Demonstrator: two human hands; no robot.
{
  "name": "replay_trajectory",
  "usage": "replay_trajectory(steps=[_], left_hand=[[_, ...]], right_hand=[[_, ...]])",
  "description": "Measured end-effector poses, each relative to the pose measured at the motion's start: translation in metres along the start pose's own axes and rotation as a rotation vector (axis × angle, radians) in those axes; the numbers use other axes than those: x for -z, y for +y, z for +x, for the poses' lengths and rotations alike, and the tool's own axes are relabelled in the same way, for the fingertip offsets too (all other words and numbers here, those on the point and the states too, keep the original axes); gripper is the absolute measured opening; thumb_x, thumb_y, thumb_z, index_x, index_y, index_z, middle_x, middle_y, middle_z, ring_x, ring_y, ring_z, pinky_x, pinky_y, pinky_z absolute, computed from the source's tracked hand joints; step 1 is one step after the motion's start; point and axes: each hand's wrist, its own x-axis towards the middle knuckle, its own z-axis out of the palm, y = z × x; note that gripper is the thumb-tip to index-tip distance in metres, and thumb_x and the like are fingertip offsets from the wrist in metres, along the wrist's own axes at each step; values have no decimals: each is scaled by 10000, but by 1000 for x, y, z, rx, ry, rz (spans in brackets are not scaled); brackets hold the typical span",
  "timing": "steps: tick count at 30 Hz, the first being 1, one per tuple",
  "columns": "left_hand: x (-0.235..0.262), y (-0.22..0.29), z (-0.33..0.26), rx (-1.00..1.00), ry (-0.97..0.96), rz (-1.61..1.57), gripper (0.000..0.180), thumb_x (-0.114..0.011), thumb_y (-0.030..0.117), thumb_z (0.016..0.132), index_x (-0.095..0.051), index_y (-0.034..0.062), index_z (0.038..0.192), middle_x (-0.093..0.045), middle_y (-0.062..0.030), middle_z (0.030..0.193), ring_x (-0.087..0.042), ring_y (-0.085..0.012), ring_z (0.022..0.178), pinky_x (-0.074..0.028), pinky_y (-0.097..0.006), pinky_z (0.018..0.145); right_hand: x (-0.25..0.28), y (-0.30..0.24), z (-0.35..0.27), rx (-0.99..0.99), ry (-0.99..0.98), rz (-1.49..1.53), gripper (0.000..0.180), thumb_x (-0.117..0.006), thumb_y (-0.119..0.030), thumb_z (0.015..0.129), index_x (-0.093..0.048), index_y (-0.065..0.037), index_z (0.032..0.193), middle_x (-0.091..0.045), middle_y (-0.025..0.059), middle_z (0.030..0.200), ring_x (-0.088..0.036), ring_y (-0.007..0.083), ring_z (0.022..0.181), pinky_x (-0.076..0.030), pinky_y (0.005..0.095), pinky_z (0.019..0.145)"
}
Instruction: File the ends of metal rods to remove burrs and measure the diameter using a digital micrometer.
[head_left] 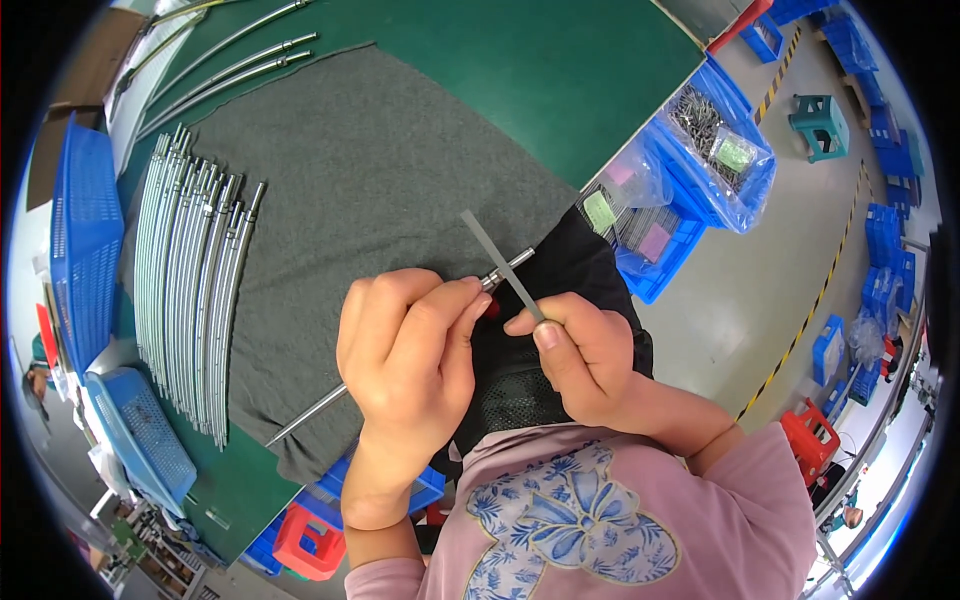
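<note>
My left hand (410,345) is closed round a thin metal rod (310,412), whose long tapering end slants down to the left over a grey cloth (330,170). The rod's stepped, shiny tip sticks out past my fingers toward the right. Between thumb and fingers, my right hand (585,355) pinches a flat, narrow grey metal strip (487,243), perhaps a file. That strip crosses over the rod close to its tip; whether they touch I cannot tell. Left of my hands, a row of several similar metal rods (190,300) lies side by side on the cloth.
More rods (235,75) lie at the far left of the green table (560,80). Blue baskets (85,240) line its left edge. At right, blue bins hold small metal parts (700,120) and bagged pieces (640,230). A green stool (820,127) and red stool (810,438) stand on the floor.
</note>
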Motion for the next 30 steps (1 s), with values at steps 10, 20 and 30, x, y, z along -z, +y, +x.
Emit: replay_trajectory(steps=[10, 20, 30], left_hand=[[0, -1, 0, -31, 10, 8, 192, -696, -18, 593, -616, 23, 762, -534, -66, 716, -498, -217, 606, -397, -309, 511], [-1, -2, 0, -43, 12, 9, 189, -687, -29, 584, -614, 16, 752, -539, -69, 718, -503, -217, 599, -400, -305, 502], [-1, 0, 0, -49, 3, 20, 191, -685, -30, 586, -612, 11, 757, -540, -72, 718, -500, -219, 588, -400, -304, 499]], right_hand=[[-12, -6, 16, 84, 99, -201, 83, -507, -24, 833, -553, -26, 902, -590, 81, 632, -564, 203, 460, -415, 280, 420], [-16, 16, 3, 194, 168, -340, 90, -528, -19, 803, -544, -28, 891, -608, 69, 661, -572, 215, 470, -429, 290, 417], [-17, 19, 6, 208, 159, -325, 99, -536, -19, 793, -538, -29, 892, -620, 76, 689, -586, 226, 486, -442, 299, 424]])
